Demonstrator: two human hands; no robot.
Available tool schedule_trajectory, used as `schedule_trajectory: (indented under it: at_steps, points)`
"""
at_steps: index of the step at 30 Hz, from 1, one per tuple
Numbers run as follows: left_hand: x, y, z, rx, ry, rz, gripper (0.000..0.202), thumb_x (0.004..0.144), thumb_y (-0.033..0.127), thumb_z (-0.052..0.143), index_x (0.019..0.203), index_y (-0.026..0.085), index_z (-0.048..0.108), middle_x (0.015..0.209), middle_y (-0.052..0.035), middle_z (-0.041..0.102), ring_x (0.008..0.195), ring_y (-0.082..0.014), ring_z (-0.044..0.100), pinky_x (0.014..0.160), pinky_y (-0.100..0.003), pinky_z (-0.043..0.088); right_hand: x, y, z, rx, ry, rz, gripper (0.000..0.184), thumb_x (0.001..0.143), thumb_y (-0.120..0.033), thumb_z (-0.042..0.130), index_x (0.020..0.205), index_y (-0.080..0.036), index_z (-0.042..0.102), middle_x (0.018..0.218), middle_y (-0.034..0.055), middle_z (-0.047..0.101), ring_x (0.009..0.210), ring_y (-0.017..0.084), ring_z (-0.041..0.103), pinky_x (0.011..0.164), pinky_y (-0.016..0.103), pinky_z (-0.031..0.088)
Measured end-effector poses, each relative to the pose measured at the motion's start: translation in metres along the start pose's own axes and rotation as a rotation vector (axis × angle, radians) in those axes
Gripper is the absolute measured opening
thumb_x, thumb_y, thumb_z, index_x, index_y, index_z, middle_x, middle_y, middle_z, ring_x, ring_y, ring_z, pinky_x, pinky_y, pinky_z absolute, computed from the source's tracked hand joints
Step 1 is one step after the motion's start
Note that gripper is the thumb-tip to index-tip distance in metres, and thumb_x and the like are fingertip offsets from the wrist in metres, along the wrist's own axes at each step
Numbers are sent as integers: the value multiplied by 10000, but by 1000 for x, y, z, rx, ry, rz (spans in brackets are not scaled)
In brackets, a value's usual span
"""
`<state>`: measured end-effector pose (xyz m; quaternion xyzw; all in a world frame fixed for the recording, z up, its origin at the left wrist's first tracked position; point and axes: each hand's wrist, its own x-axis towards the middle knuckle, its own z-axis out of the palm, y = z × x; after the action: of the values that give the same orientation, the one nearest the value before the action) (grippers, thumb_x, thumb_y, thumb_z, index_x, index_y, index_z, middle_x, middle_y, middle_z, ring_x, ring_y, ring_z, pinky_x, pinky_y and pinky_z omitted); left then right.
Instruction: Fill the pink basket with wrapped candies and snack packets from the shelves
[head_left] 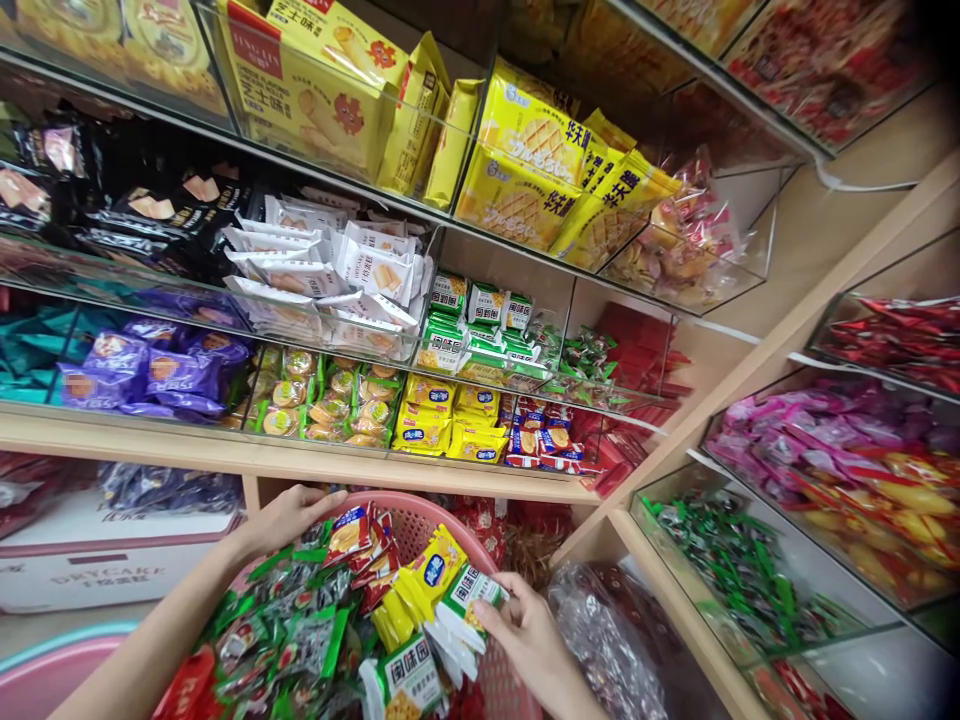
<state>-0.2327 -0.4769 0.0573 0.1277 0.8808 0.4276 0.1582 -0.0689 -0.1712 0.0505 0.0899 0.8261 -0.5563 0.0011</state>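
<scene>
A pink plastic basket (504, 668) at the lower middle is heaped with wrapped snacks. On its far left rim rests my left hand (294, 518), fingers curled over the edge. My right hand (529, 632) pinches a green-and-white snack packet (471, 590) between thumb and fingers at the basket's right side. Against that packet lie yellow snack packets (435, 568), and another green-and-white packet (411, 680) sits just below. Red-and-blue packets (351, 535) stand near the far rim. Dark green-edged packets (311, 640) fill the left part, with a red packet (187, 685) at the front.
Clear-fronted shelf bins rise ahead, holding yellow waffle packets (529, 150), white packets (375, 265) and purple packets (154, 365). Right-hand bins hold green-wrapped sweets (739, 560). A white carton (112, 560) and another pink tub (60, 675) stand at left; a plastic bag (607, 640) at right.
</scene>
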Motion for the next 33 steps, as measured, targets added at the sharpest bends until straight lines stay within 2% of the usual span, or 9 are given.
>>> schedule_trajectory:
  at_steps: [6,9,13,17,19,21,23,26,33]
  points:
    - [0,0,0,-2,-11,17,521,709,661,371,580,163,453,550,28,320,530,-112,314,460,-206,242,-1,4,-6,-129,-43,-54,402,729,-501,549,953,-169,587,710,7,606,571,116,485,527,215,363]
    - [0,0,0,-26,-9,19,493,704,646,391,592,168,439,566,28,303,544,-113,312,456,-203,237,4,-9,-15,-241,28,-65,437,720,-525,540,972,-172,594,583,-24,532,543,128,467,526,228,353]
    - [0,1,1,-29,-1,10,508,692,677,371,575,183,376,566,31,256,537,-110,293,438,-205,226,19,-71,-39,-306,192,-229,456,780,-513,472,1066,-167,551,482,-75,373,477,115,399,495,228,323]
    - [-1,1,2,-24,9,16,528,698,688,341,594,175,410,574,31,262,530,-110,300,442,-210,235,54,-162,-65,-400,248,-600,339,827,-417,456,1075,-199,534,556,-59,441,518,103,443,526,213,355]
    - [-2,1,1,-10,20,22,530,701,680,341,604,170,441,575,32,253,528,-114,310,448,-213,240,83,-199,-77,-522,375,-794,286,838,-371,443,1031,-192,554,593,-36,496,539,110,471,550,222,373]
    - [-2,1,1,10,36,23,531,704,673,340,611,165,464,574,32,245,531,-120,321,453,-217,241,118,-226,-86,-715,528,-896,258,847,-309,415,1032,-197,556,676,-1,563,601,136,506,613,254,391]
    - [-2,1,1,23,46,21,531,702,673,338,607,166,465,568,33,244,532,-122,320,456,-218,237,152,-243,-93,-884,567,-915,274,836,-239,397,1061,-195,546,861,51,613,736,175,543,674,285,405]
    - [-2,2,0,9,45,23,519,687,682,351,577,179,415,562,33,256,537,-121,314,460,-217,231,191,-257,-95,-1036,529,-884,393,806,-164,383,1190,-174,467,1096,103,580,983,235,499,781,336,401]
    - [2,-2,1,-17,28,33,513,699,693,333,563,199,308,562,36,216,530,-111,275,470,-218,189,224,-272,-83,-1233,381,-871,694,752,-113,415,1385,-163,136,1324,115,429,1237,271,274,928,453,271]
